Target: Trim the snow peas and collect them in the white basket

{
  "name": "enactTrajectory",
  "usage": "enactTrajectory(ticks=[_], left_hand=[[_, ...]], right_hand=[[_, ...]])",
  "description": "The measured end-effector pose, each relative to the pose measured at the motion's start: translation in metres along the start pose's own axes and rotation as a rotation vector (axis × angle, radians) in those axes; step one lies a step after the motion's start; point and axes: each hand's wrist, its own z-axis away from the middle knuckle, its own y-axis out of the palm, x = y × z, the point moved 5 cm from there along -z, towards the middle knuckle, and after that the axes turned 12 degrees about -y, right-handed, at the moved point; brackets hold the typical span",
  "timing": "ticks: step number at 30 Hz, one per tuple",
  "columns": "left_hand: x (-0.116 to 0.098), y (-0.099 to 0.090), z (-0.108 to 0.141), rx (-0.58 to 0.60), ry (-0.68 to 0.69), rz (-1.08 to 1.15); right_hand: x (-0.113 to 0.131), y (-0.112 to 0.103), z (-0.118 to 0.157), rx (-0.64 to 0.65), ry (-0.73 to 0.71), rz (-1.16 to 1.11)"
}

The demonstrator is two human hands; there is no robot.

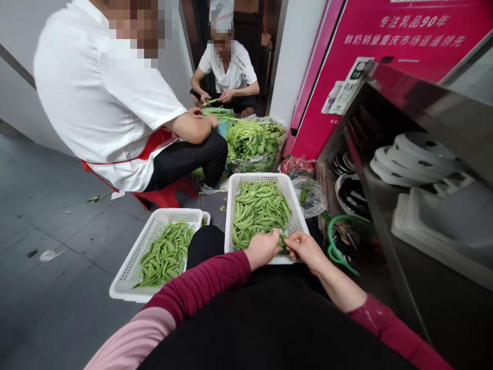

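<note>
My left hand (264, 250) and my right hand (304, 248) meet over the near edge of a white perforated basket (230, 205). Between their fingertips is a green pea pod (283, 237), pinched from both sides and partly hidden by the fingers. Many flat green pea pods (262, 208) fill the basket in front of me. A second white basket (129, 272), standing on the floor to my left, holds another heap of pea pods (166, 254). My knee (208, 241) sits between the two baskets.
A person in white (77, 97) sits on a red stool (169, 192) at left; another person (227, 67) squats behind. Bagged leafy greens (254, 139) lie ahead. At right, a metal shelf (389, 216) holds white containers (416, 156), with a green-rimmed basket (331, 246) beside it.
</note>
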Motion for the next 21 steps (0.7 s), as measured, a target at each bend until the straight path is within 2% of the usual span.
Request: enactTrajectory(ticks=[3, 5, 7, 10, 11, 13, 15, 16, 19, 21], left_hand=[[0.010, 0.001, -0.010, 0.030, -0.098, 0.014], [0.024, -0.003, -0.013, 0.048, -0.225, 0.118], [0.032, -0.009, -0.014, 0.061, -0.297, 0.307], [0.027, -0.026, -0.013, -0.047, -0.206, 0.490], [0.022, -0.030, -0.012, -0.073, -0.159, 0.502], [0.010, -0.032, -0.008, -0.026, -0.060, 0.513], [0.001, -0.029, -0.003, 0.031, 0.017, 0.508], [-0.001, -0.029, -0.001, 0.013, 0.033, 0.479], [-0.002, -0.028, 0.003, -0.122, -0.007, 0.281], [0.001, -0.024, 0.005, -0.144, -0.043, 0.178]], right_hand=[[-0.003, -0.013, -0.001, -0.038, -0.030, 0.009], [0.001, -0.025, -0.004, -0.078, -0.114, 0.166], [0.012, -0.034, -0.006, -0.107, -0.260, 0.386], [0.030, -0.033, -0.006, -0.068, -0.414, 0.501], [0.033, -0.030, -0.005, -0.043, -0.416, 0.460], [0.036, -0.021, -0.002, 0.010, -0.369, 0.295], [0.034, -0.012, 0.002, 0.033, -0.306, 0.047], [0.032, -0.007, 0.004, 0.027, -0.270, -0.085], [0.022, 0.007, 0.010, -0.030, -0.169, -0.344], [0.017, 0.013, 0.011, -0.043, -0.149, -0.340]])
